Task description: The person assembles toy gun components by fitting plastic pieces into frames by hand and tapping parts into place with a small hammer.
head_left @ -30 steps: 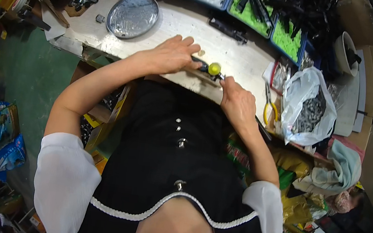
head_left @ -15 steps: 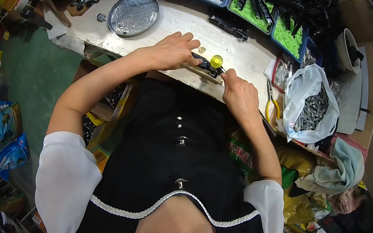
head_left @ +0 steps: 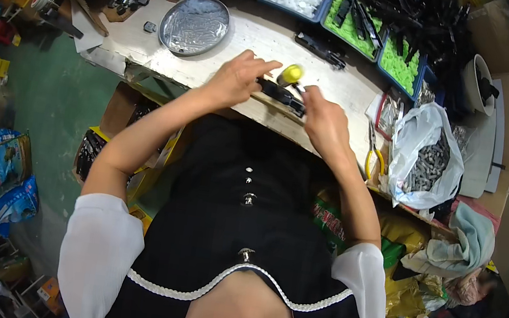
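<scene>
My right hand is closed round the handle of a small hammer with a yellow head, slightly blurred by motion. The hammer head is just beyond a long black part, which lies along the near edge of the bench. My left hand grips the left end of that part, its index finger stretched out towards the hammer. Under my left palm, the finger contact is partly hidden. A similar black piece lies farther back on the bench.
A round metal dish of clear small parts sits left. Blue trays of white and green pieces line the back. Yellow-handled pliers and a white plastic bag of grey pieces are at the right.
The hammer head has moved off the black part and tilted, showing its side. More of the black part is now visible. The view has shifted slightly.
</scene>
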Tool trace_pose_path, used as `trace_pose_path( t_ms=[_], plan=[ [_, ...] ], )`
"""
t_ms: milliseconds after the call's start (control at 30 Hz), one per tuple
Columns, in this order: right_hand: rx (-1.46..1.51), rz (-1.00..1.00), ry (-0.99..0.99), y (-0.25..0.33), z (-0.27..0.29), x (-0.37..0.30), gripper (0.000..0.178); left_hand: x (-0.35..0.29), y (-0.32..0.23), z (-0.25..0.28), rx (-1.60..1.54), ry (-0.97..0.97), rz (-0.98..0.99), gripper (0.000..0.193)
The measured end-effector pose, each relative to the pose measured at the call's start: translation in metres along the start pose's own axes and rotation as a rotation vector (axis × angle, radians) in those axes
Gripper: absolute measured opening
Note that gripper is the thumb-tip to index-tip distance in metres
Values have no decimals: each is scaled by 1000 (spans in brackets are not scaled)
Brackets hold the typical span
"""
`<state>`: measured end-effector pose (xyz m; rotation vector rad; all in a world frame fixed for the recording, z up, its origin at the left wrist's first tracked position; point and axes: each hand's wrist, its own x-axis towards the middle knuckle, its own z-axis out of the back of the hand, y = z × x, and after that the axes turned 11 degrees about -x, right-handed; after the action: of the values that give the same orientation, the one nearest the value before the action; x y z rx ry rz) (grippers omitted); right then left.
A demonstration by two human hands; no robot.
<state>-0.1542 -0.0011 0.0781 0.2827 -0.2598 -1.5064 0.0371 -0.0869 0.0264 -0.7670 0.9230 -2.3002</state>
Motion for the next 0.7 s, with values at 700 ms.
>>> trace_pose_path(
  t_ms=[700],
  plan=[
    [41, 65, 61, 22, 2, 43, 20, -42, -26, -79, 214, -268, -283, 35]
  ],
)
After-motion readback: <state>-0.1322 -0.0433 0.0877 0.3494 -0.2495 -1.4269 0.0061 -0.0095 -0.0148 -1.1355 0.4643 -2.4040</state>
